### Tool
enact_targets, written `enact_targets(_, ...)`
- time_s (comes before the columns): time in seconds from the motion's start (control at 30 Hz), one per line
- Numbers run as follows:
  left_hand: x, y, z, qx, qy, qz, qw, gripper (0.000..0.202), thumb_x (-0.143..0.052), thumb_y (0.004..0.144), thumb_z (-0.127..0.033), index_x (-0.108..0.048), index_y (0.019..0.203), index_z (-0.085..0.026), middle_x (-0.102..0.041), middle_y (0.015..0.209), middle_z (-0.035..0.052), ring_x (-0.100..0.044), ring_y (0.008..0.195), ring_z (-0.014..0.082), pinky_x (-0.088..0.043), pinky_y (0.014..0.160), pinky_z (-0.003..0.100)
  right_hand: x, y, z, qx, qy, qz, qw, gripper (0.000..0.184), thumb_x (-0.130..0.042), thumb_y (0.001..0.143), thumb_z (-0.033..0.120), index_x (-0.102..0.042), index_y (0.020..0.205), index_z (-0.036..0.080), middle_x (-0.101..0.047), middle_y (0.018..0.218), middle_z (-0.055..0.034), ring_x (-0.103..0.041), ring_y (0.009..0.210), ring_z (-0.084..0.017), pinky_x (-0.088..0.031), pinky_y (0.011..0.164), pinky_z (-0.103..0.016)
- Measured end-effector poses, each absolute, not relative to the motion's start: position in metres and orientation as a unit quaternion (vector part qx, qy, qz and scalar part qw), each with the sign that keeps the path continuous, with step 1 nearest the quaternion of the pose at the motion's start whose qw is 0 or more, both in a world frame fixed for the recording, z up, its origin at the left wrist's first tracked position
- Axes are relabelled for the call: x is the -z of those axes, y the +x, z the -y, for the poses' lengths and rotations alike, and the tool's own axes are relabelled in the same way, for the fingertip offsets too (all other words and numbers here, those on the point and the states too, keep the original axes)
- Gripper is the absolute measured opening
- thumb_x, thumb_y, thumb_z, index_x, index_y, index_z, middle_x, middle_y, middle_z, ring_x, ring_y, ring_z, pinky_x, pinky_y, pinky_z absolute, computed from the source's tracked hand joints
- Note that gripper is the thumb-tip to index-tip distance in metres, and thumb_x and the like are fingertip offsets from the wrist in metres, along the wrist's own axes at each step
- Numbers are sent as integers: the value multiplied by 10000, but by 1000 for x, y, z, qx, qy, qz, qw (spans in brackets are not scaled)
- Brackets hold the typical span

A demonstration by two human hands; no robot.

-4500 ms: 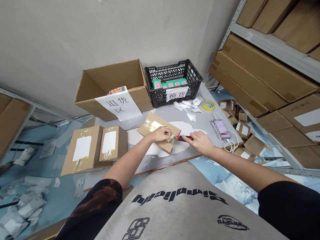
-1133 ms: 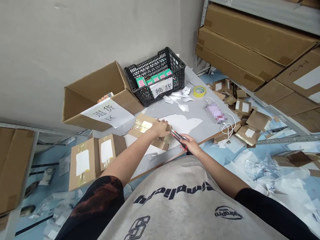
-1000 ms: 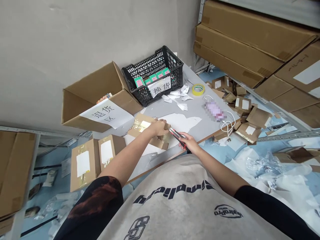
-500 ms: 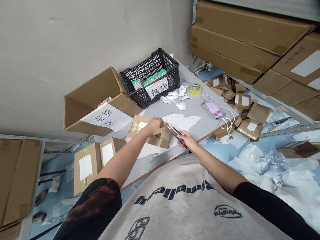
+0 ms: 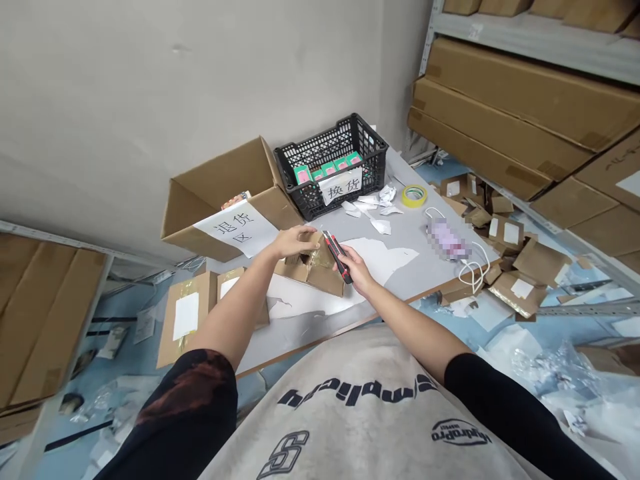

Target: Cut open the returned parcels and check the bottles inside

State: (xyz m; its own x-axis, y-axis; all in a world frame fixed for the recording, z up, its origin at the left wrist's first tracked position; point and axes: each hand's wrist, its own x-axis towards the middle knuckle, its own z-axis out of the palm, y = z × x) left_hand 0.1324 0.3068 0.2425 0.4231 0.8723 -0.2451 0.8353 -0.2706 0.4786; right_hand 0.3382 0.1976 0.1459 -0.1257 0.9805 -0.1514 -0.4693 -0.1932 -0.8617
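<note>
While the right hand (image 5: 356, 264) clenches a red-and-black utility knife (image 5: 336, 255), its tip end just beside the left hand's fingers, the left hand (image 5: 295, 241) lies over the top of a torn cardboard mailer (image 5: 311, 268). Whether that hand grips the flap or only presses on it, I cannot tell. The mailer sits on a white paper sheet (image 5: 385, 255) on the counter (image 5: 425, 257), with shiny gold tape (image 5: 321, 260) on its torn flaps. Beyond the mailer stands a black plastic crate (image 5: 330, 170) of green-and-pink boxes, with a handwritten sign (image 5: 341, 186) on its front. An open cardboard carton (image 5: 225, 213) stands to the mailer's far left, and two taped parcels (image 5: 187, 313) lie to its near left. To the mailer's right lie white paper scraps (image 5: 371, 208), a roll of yellow tape (image 5: 415, 196) and a pixelated packet with a white cord (image 5: 447, 239). Further right, past the counter's edge, flattened cardboard pieces (image 5: 510, 267) lie on the floor.
</note>
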Motion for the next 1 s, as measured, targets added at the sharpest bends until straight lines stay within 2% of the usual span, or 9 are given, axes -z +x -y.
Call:
enact_targets(0.1,-242,121,-309,-25,810,-512,284,690,-599,740,-499,-519,1360,-208,-501,1423,66,-475,1305,268,-381,1091,354,-150,328,-207,-673,-390,302,551,541,-619,784,473,-533,1253,218,-646,643,34,-490,483,-103,-291,447,-202)
enact_targets(0.23,-241,112,-310,25,868,-428,251,941,-684,637,-347,-320,1485,-163,-368,1515,118,-358,1396,281,-306,1143,344,-152,326,-214,-671,-403,281,556,547,-646,742,456,-528,1229,237,-694,859,-7,-601,611,-124,-357,481,-207)
enact_targets(0.33,-240,115,-306,49,886,-428,172,974,-701,630,-308,-274,1492,-156,-386,1491,145,-383,1378,285,-338,1112,333,-153,329,-216,-666,-425,313,527,536,-608,776,452,-511,1257,237,-684,825,-6,-629,662,-146,-384,503,-213)
enact_targets(0.47,-240,129,-307,88,891,-426,129,895,-691,681,-357,-302,1478,-233,-442,1466,108,-456,1323,277,-376,1058,315,-163,350,-209,-620,-460,417,479,525,-542,855,461,-468,1318,226,-660,738,0,-669,778,-189,-481,657,-268)
enact_targets(0.57,-242,145,-311,124,903,-383,147,867,-742,635,-376,-402,1426,-279,-541,1385,77,-538,1230,274,-417,993,308,-179,382,-192,-528,-478,574,404,479,-523,896,421,-471,1341,251,-679,898,-26,-669,853,-191,-501,807,-334)
enact_targets(0.63,-242,157,-314,148,906,-366,151,850,-792,575,-377,-484,1363,-299,-616,1289,71,-577,1162,287,-439,946,325,-191,402,-178,-410,-491,704,310,418,-517,910,358,-522,1324,297,-660,1035,-36,-648,915,-187,-481,861,-335)
enact_targets(0.7,-240,171,-314,166,908,-355,145,842,-828,523,-373,-540,1311,-296,-660,1208,82,-596,1115,303,-446,919,346,-200,415,-163,-288,-514,780,210,409,-496,925,311,-541,1330,348,-632,1082,-37,-631,928,-183,-471,839,-309)
enact_targets(0.8,-236,192,-312,183,911,-347,131,803,-843,489,-356,-596,1247,-257,-679,1152,112,-613,1075,317,-444,914,371,-205,419,-148,-169,-556,807,102,438,-487,943,327,-504,1374,403,-616,1059,-32,-620,826,-161,-453,717,-257)
enact_targets(1.0,-229,218,-306,215,914,-328,101,655,-818,516,-389,-671,1114,-167,-704,1046,166,-656,965,334,-477,843,388,-202,407,-144,-104,-557,823,40,429,-472,961,382,-510,1388,380,-636,1023,-52,-609,859,-165,-423,710,-241)
